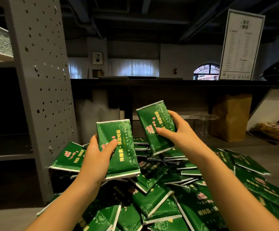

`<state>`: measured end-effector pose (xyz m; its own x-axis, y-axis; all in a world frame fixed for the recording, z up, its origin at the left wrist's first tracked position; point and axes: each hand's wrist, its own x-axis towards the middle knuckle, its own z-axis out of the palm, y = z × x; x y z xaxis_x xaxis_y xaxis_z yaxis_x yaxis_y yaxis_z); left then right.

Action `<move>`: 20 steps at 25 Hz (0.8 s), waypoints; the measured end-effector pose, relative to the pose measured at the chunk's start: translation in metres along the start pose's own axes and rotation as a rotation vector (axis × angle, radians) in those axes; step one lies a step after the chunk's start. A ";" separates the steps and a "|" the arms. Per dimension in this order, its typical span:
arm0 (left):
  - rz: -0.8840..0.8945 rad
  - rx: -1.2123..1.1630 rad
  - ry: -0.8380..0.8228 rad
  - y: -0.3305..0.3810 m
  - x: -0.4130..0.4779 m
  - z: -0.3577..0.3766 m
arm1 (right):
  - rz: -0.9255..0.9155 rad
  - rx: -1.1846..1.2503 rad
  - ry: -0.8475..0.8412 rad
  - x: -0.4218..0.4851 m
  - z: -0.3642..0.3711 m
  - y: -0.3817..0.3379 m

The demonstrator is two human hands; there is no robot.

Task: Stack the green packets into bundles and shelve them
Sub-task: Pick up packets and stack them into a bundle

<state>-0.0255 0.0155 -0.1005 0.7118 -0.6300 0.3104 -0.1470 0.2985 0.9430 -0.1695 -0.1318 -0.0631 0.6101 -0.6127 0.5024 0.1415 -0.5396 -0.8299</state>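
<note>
Far left we've got the grey perforated metal shelving rack (40,80). Its lower shelf board (7,155) sits well apart from anything green. Next over is our left hand (98,157) — fingers curled behind and thumb pressed on the front of a shiny green foil packet with white edges (117,144), held upright. Its bottom edge looks thick, so it may be a couple stacked, can't tell for sure. A bit right and higher, our right hand (178,130) grips a second green packet (155,125) by its side, tilted and not touching the first one. Under both sits the big loose heap of green packets (165,202), spilled over the grey floor (260,147). Further right there's a brown paper bag (232,117).

What could bite us: that foil looks slippery, so if we lay the tilted one on crooked, the bundle probably fans out and slides from the left-hand grip — down onto the heap. The heap itself leans every which way too, so a bump from a forearm would likely spread it further.
</note>
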 end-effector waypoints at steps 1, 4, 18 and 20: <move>-0.045 -0.040 -0.010 0.000 0.000 0.000 | -0.005 0.108 -0.026 -0.003 0.006 -0.004; -0.072 -0.065 -0.011 0.000 0.002 0.000 | 0.033 0.350 -0.135 -0.010 0.029 -0.009; 0.078 -0.070 -0.013 0.003 -0.005 0.004 | -0.072 0.027 -0.252 -0.038 0.092 -0.003; 0.099 -0.053 -0.002 0.001 -0.003 0.002 | -0.054 -0.031 -0.274 -0.029 0.082 -0.005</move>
<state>-0.0296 0.0162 -0.1003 0.6943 -0.5972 0.4017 -0.1794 0.3970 0.9001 -0.1236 -0.0640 -0.0935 0.7909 -0.4061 0.4578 0.1581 -0.5871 -0.7939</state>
